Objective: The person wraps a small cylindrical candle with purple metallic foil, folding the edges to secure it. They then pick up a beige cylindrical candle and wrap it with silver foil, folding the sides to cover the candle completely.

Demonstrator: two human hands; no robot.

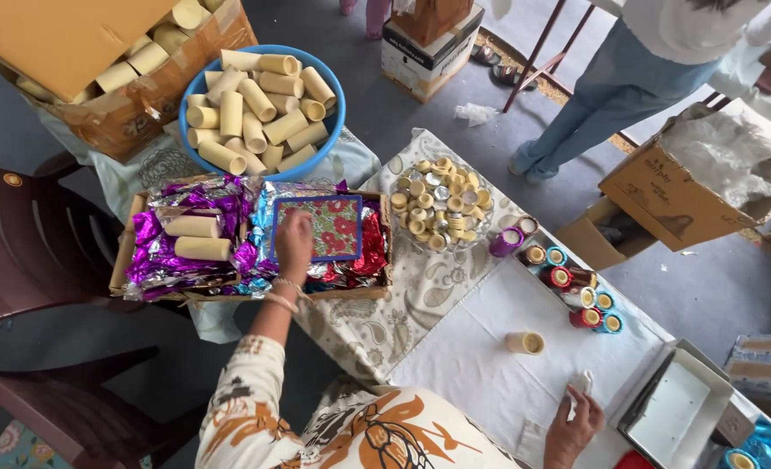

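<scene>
A flowered square sheet (331, 227) is being touched by the left hand (293, 243), fingers together, inside a shallow cardboard tray (125, 260) of shiny foil wrappers (207, 201); the right hand (574, 423) is being rested loosely curled on the white tabletop (481, 356).

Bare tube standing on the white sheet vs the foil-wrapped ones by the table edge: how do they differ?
The bare tube is plain tan cardboard; the wrapped tubes are covered in shiny purple, red and blue foil. The bare tube stands alone in the middle of the white sheet; the wrapped tubes cluster in a loose row along the edge. Neither hand touches either: the right hand rests near the bare tube, the left hand is in the foil box. Both kinds look like similar short cylinders.
</scene>
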